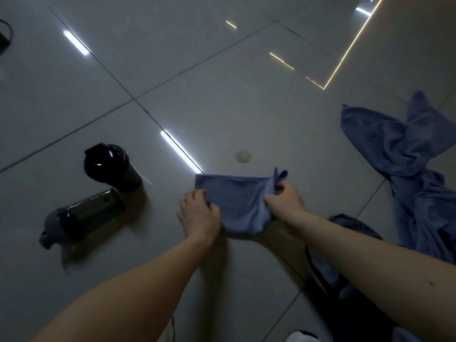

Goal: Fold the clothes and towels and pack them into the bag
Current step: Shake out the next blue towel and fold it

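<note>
On tiled floor (222,107), small towel (237,201): left hand (199,213) grip pinches left edge, right hand (286,201) right edge.

Floor (222,95), ahead of you: bare tile beyond the small blue cloth (237,201), open to either hand. To your left: standing dark bottle (111,166) with a lying dark bottle (84,218) just beside it, both well apart from your left hand (199,213), bare tile between. To your right: crumpled blue towel (399,154) covers the floor past your right hand (286,201). Under your right forearm: dark fabric heap (355,228), kind unclear
</note>
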### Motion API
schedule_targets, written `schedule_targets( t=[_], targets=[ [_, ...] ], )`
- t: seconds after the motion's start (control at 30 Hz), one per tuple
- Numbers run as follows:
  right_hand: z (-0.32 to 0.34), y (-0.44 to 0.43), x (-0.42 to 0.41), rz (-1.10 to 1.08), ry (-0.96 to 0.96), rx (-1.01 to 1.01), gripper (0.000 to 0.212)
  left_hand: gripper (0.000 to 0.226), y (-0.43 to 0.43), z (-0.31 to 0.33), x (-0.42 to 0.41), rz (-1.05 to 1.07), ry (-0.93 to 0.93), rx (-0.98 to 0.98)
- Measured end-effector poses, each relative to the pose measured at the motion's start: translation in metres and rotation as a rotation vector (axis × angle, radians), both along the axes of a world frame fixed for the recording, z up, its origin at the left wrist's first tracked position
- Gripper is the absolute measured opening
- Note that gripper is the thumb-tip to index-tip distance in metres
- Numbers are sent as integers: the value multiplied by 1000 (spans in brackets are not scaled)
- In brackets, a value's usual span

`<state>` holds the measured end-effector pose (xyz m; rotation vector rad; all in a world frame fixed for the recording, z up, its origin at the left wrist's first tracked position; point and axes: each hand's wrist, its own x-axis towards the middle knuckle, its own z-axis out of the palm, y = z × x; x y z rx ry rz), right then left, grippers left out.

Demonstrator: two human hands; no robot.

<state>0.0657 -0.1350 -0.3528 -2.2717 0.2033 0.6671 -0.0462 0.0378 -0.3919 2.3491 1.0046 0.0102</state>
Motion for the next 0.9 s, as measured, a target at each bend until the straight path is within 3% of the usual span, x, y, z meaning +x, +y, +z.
schedule_targets(
  t=[0.2, 0.43, 0.67, 0.77, 0.9],
  targets=[
    [12, 66, -35, 155, -150, 40, 32, 30, 37, -3, -7, 241, 65, -372],
    [-11, 124, -62, 253, -125, 16, 30, 12, 52, -3, -2, 298, 84, -466],
    [-30, 138, -73, 308, -81, 24, 37, 23, 62, -8, 2, 323, 56, -537],
    [-28, 135, -76, 395, -60, 80, 21, 22, 62, -6, 2, 306, 54, -538],
    [-25, 110, -75, 450, -276, 171, 17, 23, 61, -5, 1, 299, 36, -554]
  ],
)
